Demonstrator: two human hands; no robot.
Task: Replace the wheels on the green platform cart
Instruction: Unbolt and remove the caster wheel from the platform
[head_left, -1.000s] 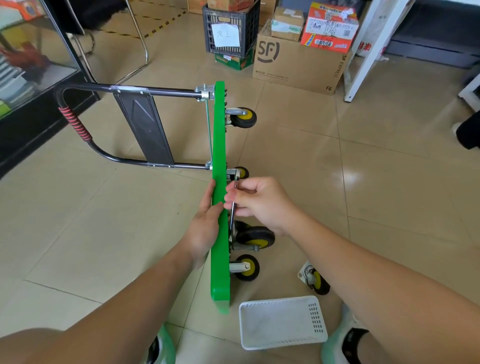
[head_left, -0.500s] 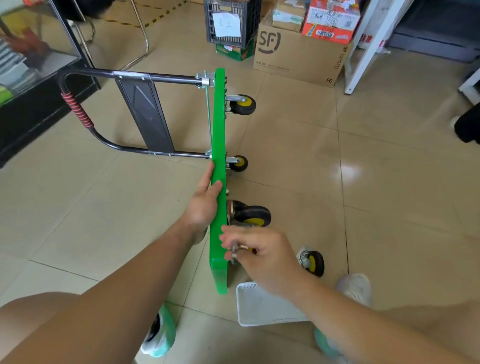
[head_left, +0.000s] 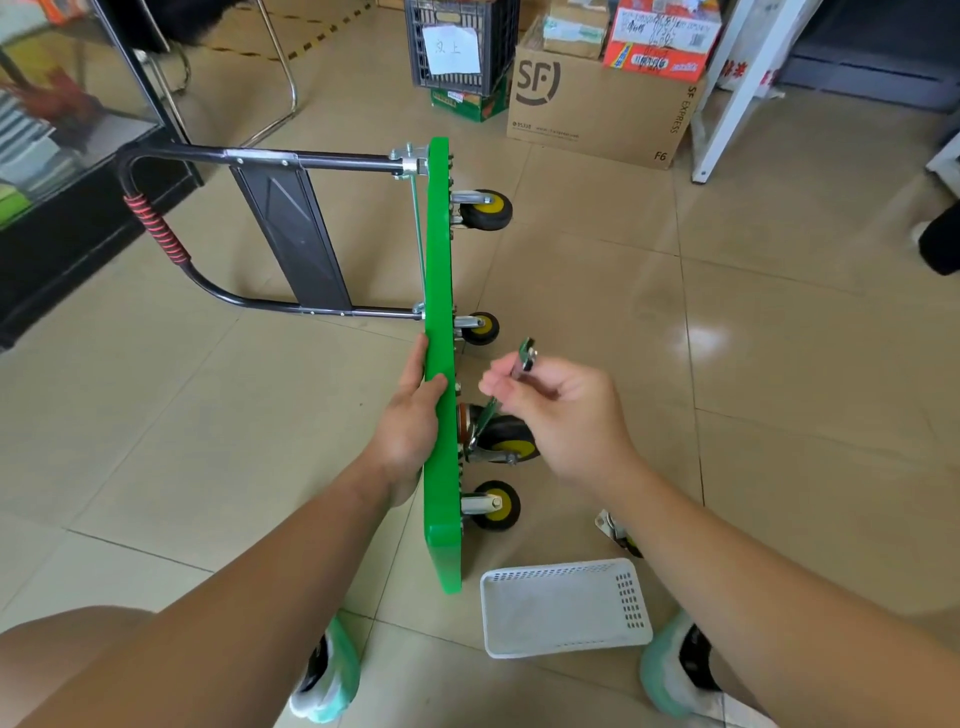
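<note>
The green platform cart (head_left: 441, 467) stands on its side edge on the floor, with its black folding handle (head_left: 291, 234) stretched out to the left. Several black-and-yellow caster wheels stick out on its right face, among them a far wheel (head_left: 488, 210) and a larger near wheel (head_left: 506, 441). My left hand (head_left: 410, 415) grips the top edge of the platform. To the right of the platform, my right hand (head_left: 561, 410) holds a small wrench (head_left: 525, 357) above the larger wheel. A loose caster (head_left: 615, 535) lies on the floor, partly hidden by my right forearm.
A white perforated basket (head_left: 566, 608) sits on the tiles just right of the cart's near corner. My feet are at the bottom edge. Cardboard boxes (head_left: 597, 104) and a black crate (head_left: 462, 47) stand at the back, a white stand leg (head_left: 727, 98) to their right, and a dark cabinet (head_left: 62, 156) on the left.
My right hand dropped from the platform's underside toward the basket, then rose again to the right of the platform with the wrench. My left hand stayed gripping the platform edge.
</note>
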